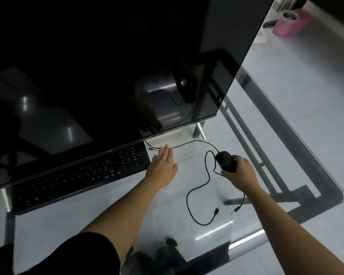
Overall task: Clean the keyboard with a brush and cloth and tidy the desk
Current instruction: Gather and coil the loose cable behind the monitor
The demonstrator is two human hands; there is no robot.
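Head view: one wide-angle camera worn at head height, facing forward and steeply down over the glass desk point(338, 197). Range: close. Both forearms enter from the bottom edge, with the left hand point(163, 161) and the right hand point(239, 170), gripping the mouse point(225, 160), near mid-frame. Beyond the left hand, the monitor point(107, 66) fills the upper left. Right of the right hand lie the desk corner and floor point(296, 86).

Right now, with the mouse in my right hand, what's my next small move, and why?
Probably curl the left hand round the black cable just past its fingers and gather it in. The right hand grips the mouse, and the cable lies in loose loops on the glass desk, a plug lying free.
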